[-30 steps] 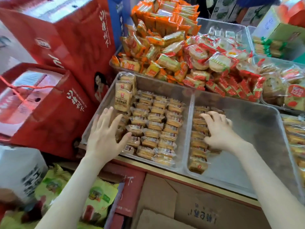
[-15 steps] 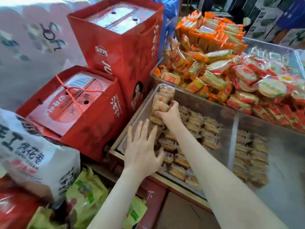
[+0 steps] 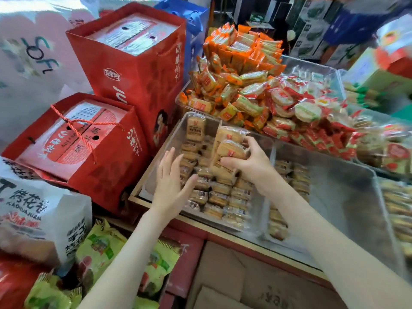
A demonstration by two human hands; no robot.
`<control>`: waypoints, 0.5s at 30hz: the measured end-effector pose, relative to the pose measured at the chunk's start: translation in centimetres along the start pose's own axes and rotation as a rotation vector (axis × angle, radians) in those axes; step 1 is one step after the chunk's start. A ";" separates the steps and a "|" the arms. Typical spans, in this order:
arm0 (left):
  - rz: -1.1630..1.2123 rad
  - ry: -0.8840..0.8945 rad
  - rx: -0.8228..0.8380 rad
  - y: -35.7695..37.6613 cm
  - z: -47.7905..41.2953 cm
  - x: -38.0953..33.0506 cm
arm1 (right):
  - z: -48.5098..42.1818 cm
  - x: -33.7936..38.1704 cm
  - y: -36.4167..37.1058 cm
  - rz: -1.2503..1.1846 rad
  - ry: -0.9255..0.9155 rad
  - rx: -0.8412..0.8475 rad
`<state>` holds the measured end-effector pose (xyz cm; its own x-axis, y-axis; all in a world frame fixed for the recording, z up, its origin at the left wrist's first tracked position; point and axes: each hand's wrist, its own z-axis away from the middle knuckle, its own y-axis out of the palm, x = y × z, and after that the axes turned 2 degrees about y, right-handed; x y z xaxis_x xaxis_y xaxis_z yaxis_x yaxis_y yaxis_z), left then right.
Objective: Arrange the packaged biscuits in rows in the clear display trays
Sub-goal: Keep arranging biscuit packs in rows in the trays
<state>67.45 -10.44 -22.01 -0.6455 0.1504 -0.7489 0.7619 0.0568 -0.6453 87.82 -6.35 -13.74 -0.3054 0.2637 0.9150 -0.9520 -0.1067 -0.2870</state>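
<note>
The left clear tray [image 3: 165,145] sits at the near left corner of the counter, with the right clear tray [image 3: 338,197] touching its right wall. Rows of packaged biscuits [image 3: 219,198] cover most of the left tray's floor from its near edge toward the middle, lying flat side by side. One packet [image 3: 195,128] stands upright in the tray's far left corner. The right hand [image 3: 250,165] reaches in over the wall shared by the two trays. Its fingers and thumb are curled round a bundle of biscuit packets [image 3: 230,142], thumb on the near side and fingertips on the far side, and the bundle is tilted above the middle of the left tray, over the rows. The left hand [image 3: 170,185] lies palm down at the left edge of the rows, fingers straight and close together, thumb spread toward the packets, gripping nothing. Whether it presses on the packets cannot be told. In the right tray a column of biscuits [image 3: 277,221] runs along the left wall, with a shorter column [image 3: 299,178] just beside it. Behind both trays are heaps of orange packets [image 3: 242,63] and red-wrapped round crackers [image 3: 289,101]. Two red gift boxes [image 3: 75,143] stand off the left tray's left edge.
</note>
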 end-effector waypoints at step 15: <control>0.705 -0.201 0.709 5.6 7.3 -22.2 | 22.9 -4.0 -11.6 -0.117 -0.006 -0.262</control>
<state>85.65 -20.62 -10.08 -0.1096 -0.2489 -0.9623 0.8064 -0.5883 0.0603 100.60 -28.15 -7.61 -0.1933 0.2541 0.9477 -0.9543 0.1755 -0.2417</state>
